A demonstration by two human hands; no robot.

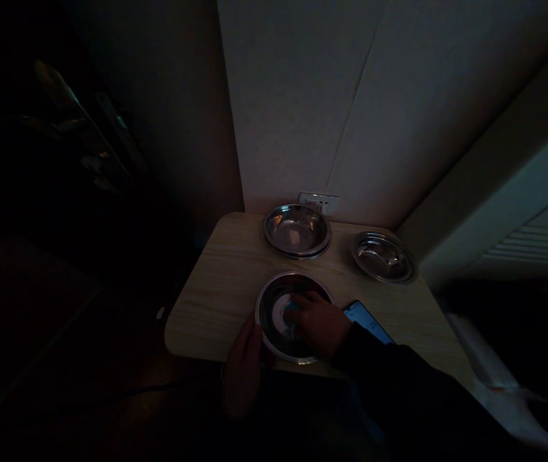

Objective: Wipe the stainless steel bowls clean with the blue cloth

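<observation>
A round, shiny metal bowl sits near the front edge of the small wooden table. My left hand grips its rim on the near left side, thumb and fingers close together. Inside the bowl, my right hand reaches in from the right with its fingers bent down toward the bottom. Under those fingers shows a small blue-green cloth, mostly covered by the hand. A pale round patch shows on the bowl's bottom. Dim light hides the fingertips.
Stacked metal bowls stand at the table's back, below a wall socket. More metal bowls lie at the back right. A lit phone rests beside my right forearm. The wooden table meets the wall; a dark door stands left.
</observation>
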